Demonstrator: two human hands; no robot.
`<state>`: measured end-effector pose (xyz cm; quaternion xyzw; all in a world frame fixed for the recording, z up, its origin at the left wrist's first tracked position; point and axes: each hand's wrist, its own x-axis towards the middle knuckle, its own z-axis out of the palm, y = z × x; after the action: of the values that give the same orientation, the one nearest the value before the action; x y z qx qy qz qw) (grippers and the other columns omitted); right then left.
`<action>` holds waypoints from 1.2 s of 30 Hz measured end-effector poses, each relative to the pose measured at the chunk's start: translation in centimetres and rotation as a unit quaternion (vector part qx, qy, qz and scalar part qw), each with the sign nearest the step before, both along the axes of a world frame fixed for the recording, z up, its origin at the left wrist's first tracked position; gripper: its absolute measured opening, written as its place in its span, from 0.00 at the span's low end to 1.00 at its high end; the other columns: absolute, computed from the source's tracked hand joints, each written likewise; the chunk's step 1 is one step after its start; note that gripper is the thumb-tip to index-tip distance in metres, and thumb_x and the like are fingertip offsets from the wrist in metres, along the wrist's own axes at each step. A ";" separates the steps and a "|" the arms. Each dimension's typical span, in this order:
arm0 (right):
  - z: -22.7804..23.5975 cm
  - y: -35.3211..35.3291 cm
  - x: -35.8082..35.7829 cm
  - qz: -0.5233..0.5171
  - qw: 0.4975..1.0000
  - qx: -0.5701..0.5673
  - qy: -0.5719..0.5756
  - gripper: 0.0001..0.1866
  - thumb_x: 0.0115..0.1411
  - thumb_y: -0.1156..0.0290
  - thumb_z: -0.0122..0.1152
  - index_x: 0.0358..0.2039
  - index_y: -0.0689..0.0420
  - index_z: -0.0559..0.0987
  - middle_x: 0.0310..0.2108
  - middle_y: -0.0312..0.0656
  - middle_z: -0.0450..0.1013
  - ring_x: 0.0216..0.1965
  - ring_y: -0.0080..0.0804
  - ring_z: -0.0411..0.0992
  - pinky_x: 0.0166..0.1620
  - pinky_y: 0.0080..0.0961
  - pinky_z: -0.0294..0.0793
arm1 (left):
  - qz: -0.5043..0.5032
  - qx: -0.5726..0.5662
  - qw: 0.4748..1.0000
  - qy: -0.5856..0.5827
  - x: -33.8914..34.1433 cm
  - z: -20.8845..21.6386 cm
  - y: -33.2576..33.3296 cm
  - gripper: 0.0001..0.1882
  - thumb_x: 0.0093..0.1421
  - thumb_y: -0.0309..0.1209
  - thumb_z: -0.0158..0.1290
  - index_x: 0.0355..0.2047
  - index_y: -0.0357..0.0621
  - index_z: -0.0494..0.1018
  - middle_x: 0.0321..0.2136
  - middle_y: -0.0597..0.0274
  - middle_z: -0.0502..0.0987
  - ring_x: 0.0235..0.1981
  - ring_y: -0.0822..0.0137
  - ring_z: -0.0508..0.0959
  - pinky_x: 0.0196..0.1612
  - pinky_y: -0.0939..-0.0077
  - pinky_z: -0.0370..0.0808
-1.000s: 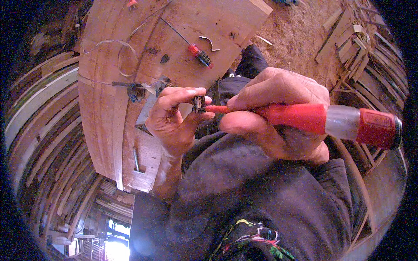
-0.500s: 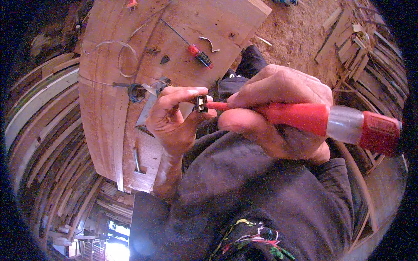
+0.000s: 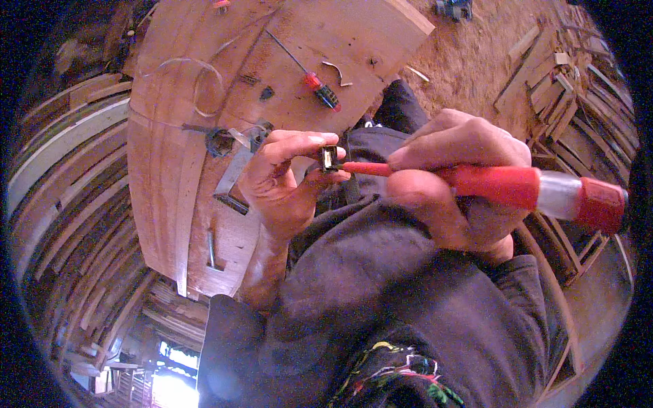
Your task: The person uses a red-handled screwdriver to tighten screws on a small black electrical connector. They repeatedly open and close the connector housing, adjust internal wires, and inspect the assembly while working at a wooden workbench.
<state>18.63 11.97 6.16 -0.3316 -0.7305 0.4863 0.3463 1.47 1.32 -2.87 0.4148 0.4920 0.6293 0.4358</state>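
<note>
My left hand [image 3: 280, 180] pinches a small black rectangular part [image 3: 330, 158] between thumb and fingertips. Bright metal shows inside its open face. My right hand [image 3: 469, 146] is closed around a red screwdriver [image 3: 493, 187] with a clear band near its butt end. Its thin red shaft points left, and the tip meets or nearly meets the black part's lower right edge; I cannot tell whether it touches. Both hands are held in front of my dark shirt.
A large wooden board [image 3: 160, 170] lies to the left, bearing another screwdriver [image 3: 318, 85], a curved strip [image 3: 338, 73], a metal box-like piece [image 3: 237, 182] and a bolt [image 3: 211, 248]. Stacked timber [image 3: 75, 231] lines the left. Wood scraps [image 3: 544, 88] lie far right. A blue tool [image 3: 454, 8] rests beyond.
Both hands have shifted slightly right in the picture, and the board and its things have too. The screwdriver's tip has come away from the part's middle to its lower edge.
</note>
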 end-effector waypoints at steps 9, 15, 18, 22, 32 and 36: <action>-4.6 3.3 0.4 -0.229 0.970 -0.083 0.016 0.21 0.69 0.55 0.49 0.28 0.61 0.75 0.20 0.40 0.72 0.23 0.27 0.70 0.26 0.22 0.68 | 0.041 -0.030 0.996 -0.076 0.0 -0.8 -1.3 0.23 0.46 0.15 0.66 0.43 0.37 0.73 0.41 0.51 0.77 0.37 0.61 0.82 0.40 0.72 0.81; -17.8 6.2 -0.1 -0.018 0.901 -0.014 -0.433 0.20 0.64 0.53 0.55 0.31 0.60 0.76 0.24 0.49 0.75 0.28 0.45 0.75 0.34 0.39 0.72 | 0.079 -0.042 0.992 -0.086 -1.0 -0.3 -2.4 0.23 0.47 0.11 0.63 0.44 0.37 0.72 0.42 0.51 0.76 0.40 0.60 0.82 0.43 0.71 0.82; -21.3 6.9 -1.1 0.024 0.891 0.070 -0.448 0.21 0.61 0.49 0.57 0.31 0.57 0.76 0.28 0.49 0.77 0.33 0.52 0.76 0.35 0.44 0.73 | 0.109 -0.032 0.990 -0.082 -1.4 -0.1 -3.0 0.23 0.48 0.10 0.62 0.44 0.37 0.71 0.43 0.51 0.76 0.41 0.60 0.82 0.44 0.71 0.81; -23.6 8.3 -3.2 0.044 0.879 0.119 -0.460 0.20 0.60 0.49 0.58 0.37 0.55 0.75 0.30 0.49 0.77 0.36 0.52 0.77 0.36 0.46 0.74 | 0.145 -0.063 0.982 -0.100 -2.1 0.1 -4.8 0.22 0.49 0.09 0.60 0.44 0.37 0.70 0.43 0.51 0.76 0.42 0.59 0.81 0.46 0.69 0.81; -27.4 8.0 -4.6 0.040 0.888 0.154 -0.432 0.18 0.58 0.54 0.62 0.43 0.50 0.74 0.34 0.41 0.78 0.37 0.49 0.77 0.36 0.43 0.75 | 0.237 -0.078 0.964 -0.093 -2.2 -0.5 -8.5 0.22 0.50 0.12 0.62 0.43 0.40 0.68 0.43 0.49 0.77 0.40 0.57 0.82 0.42 0.67 0.82; -26.6 7.5 -4.7 0.022 0.898 0.194 -0.395 0.16 0.59 0.55 0.62 0.42 0.50 0.75 0.34 0.42 0.78 0.36 0.46 0.78 0.35 0.43 0.75 | 0.266 -0.085 0.956 -0.093 -2.2 -0.4 -9.1 0.22 0.49 0.15 0.64 0.43 0.40 0.68 0.41 0.49 0.78 0.38 0.56 0.82 0.39 0.66 0.83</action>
<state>13.93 19.42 -20.40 -0.4065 -0.8942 0.1714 0.0757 -0.76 -7.82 -3.26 0.1705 0.5935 0.7140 0.3300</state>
